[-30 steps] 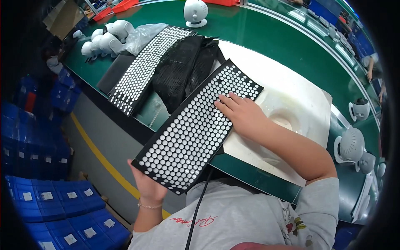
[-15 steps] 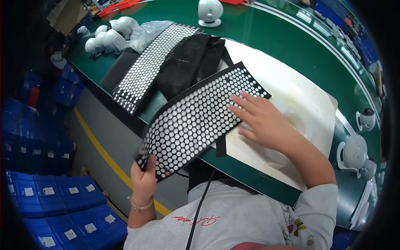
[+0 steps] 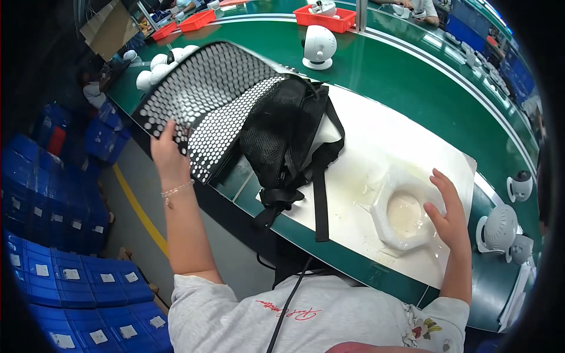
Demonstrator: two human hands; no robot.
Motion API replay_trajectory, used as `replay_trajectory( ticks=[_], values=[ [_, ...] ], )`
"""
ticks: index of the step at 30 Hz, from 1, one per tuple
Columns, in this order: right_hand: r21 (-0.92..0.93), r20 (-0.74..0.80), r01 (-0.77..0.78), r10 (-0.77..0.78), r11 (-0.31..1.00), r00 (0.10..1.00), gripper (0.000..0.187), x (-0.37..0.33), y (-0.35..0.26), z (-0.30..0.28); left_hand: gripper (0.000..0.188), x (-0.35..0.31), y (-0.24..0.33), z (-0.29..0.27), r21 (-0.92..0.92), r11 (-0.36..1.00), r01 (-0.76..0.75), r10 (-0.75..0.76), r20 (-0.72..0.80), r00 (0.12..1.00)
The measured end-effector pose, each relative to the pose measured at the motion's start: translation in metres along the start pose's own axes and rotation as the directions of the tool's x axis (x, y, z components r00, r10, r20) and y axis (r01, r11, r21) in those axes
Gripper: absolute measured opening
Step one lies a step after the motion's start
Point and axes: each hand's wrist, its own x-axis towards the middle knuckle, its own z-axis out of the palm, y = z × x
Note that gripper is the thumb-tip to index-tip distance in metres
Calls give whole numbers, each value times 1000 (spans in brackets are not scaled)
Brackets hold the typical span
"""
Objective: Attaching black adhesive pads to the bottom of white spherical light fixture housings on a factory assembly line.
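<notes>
A person's left hand (image 3: 168, 156) grips a dotted black sheet (image 3: 200, 79) near one corner, the sheet bowed above a second dotted sheet (image 3: 222, 128) on a green worktop (image 3: 388, 66); whether the two touch is unclear. The right hand (image 3: 452, 220), empty with fingers spread, hovers at the right side of a thick-rimmed white dish (image 3: 381, 213) on a white board (image 3: 359, 120). A black mesh bag (image 3: 272, 130) lies between the hands, one strap trailing across the board.
</notes>
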Motion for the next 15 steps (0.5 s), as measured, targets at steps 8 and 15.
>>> replay_trajectory(
  ticks=[8,15],
  values=[
    [3,-14,-121,121,993,993,43,-13,17,5,26,11,-55,-65,232,962,146,-133,-72,988],
    [-11,-21,-107,107,994,994,43,-14,22,7,22,3,-56,-77,233,966,116,-110,-39,993]
  ],
)
